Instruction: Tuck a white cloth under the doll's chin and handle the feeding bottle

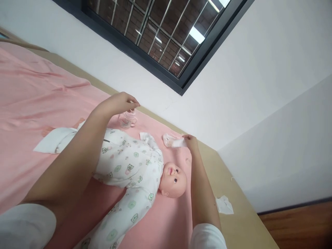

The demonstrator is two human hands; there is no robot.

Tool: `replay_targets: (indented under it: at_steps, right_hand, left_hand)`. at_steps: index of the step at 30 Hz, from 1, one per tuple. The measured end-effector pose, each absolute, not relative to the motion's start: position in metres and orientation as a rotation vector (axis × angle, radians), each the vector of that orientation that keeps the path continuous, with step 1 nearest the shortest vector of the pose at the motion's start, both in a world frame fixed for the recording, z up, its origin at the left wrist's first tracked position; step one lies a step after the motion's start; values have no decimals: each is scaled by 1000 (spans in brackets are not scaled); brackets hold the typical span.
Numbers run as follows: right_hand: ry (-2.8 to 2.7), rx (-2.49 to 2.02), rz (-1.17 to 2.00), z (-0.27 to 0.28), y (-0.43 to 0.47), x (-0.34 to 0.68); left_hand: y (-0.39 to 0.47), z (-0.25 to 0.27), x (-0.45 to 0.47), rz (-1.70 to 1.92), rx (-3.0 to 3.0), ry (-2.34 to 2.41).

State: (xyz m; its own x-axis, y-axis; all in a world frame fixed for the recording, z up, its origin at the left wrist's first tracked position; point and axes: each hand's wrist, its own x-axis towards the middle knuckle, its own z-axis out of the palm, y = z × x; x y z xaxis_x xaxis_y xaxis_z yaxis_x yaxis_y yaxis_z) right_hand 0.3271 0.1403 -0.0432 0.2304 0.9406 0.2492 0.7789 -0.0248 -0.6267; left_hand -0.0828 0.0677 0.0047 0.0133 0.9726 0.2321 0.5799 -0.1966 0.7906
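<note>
My left hand (pixel 128 103) is closed in a pinch at the top of a small clear baby bottle (pixel 127 121) with a pink collar and side handles. The fingers hide the bottle's tip. Farther right, my right hand (pixel 190 141) pinches the end of a white tissue (pixel 179 143). That tissue touches a clear plastic packet (pixel 168 140) lying by the blanket's edge. Between my arms a baby doll (pixel 129 159) lies face up in a white printed outfit, its head toward the right. My left forearm covers part of its lower body.
A pink blanket (pixel 46 93) covers most of the tan surface (pixel 223 173). A crumpled white tissue (pixel 224 205) lies near the right edge. The white wall (pixel 207 114) and a dark-framed window (pixel 181 84) stand behind.
</note>
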Motion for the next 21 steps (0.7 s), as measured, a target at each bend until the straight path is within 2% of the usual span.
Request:
replay_targets:
  at_steps: [4, 11, 21]
  right_hand:
    - [-1567, -1715, 377, -41, 159, 320]
    - [-1531, -1769, 593, -77, 168, 324]
    - [-1682, -1829, 546, -82, 152, 341]
  left_hand:
    - [69, 4, -81, 1046, 1868, 1710]
    - [74, 2, -78, 1017, 1885, 1729]
    - [76, 0, -76, 1004, 1887, 1718]
